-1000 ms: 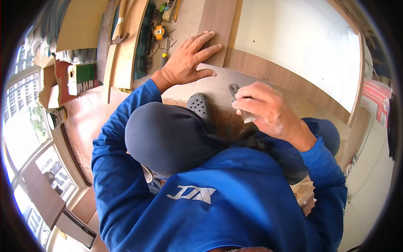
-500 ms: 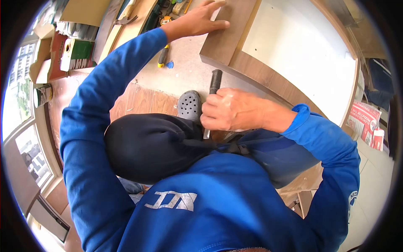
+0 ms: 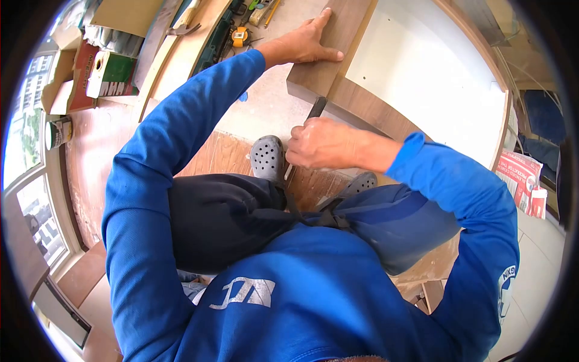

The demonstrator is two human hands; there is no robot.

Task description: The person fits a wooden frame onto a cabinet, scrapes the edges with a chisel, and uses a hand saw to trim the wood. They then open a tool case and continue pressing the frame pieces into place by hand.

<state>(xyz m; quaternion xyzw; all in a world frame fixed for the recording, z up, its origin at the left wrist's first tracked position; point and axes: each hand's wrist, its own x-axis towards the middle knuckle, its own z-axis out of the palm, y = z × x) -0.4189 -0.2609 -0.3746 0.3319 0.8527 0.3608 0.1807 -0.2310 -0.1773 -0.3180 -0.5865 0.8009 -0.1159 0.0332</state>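
Observation:
My left hand rests on a brown wood-grain board, its thumb and forefinger spread over the edge strip. The board lies along the end of a cabinet-like piece with a white inner panel. My right hand is closed in a fist around a chisel. The chisel's black handle points up near the board's lower corner, and its pale metal blade sticks out below my fist, pointing down. The middle of the chisel is hidden by my fingers.
A claw hammer lies on planks at the upper left, near an orange tape measure. A paint can stands by the window. My grey clogs are beneath my hands; a red-and-white cement bag is at right.
My left hand has shifted down and slightly right in view, still on the board. My right hand has moved up with the chisel, bringing the handle end to the board's corner.

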